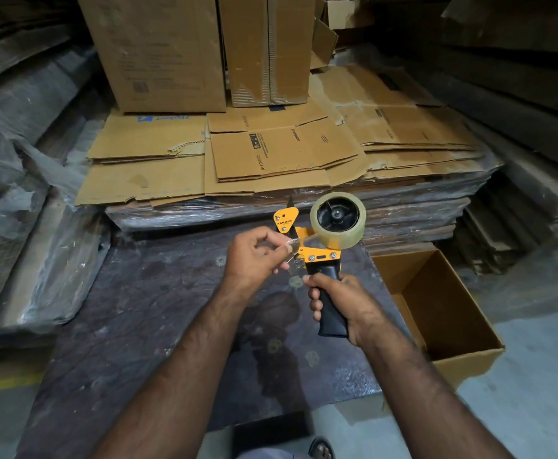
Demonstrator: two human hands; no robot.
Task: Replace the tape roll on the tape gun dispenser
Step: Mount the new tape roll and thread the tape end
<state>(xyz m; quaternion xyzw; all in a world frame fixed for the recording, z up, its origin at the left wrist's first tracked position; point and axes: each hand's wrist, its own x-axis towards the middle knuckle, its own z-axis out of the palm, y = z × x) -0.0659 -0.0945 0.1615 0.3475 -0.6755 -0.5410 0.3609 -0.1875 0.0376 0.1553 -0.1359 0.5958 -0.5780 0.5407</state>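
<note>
An orange and black tape gun (pixel 317 256) is held upright above a dark work surface (pixel 158 309). A clear tape roll (pixel 338 216) sits on its black hub at the top right. My right hand (pixel 340 306) is wrapped around the black handle. My left hand (pixel 254 256) pinches the loose clear tape end (pixel 292 242) just left of the gun's orange frame, below the orange guard plate (pixel 285 219).
An open brown carton (pixel 443 313) stands on the floor at the right. Flattened cardboard sheets (pixel 271 154) lie stacked on a wrapped pallet behind the gun, with upright boxes (pixel 158 51) beyond. Plastic-wrapped cardboard bundles (pixel 29 246) line the left side.
</note>
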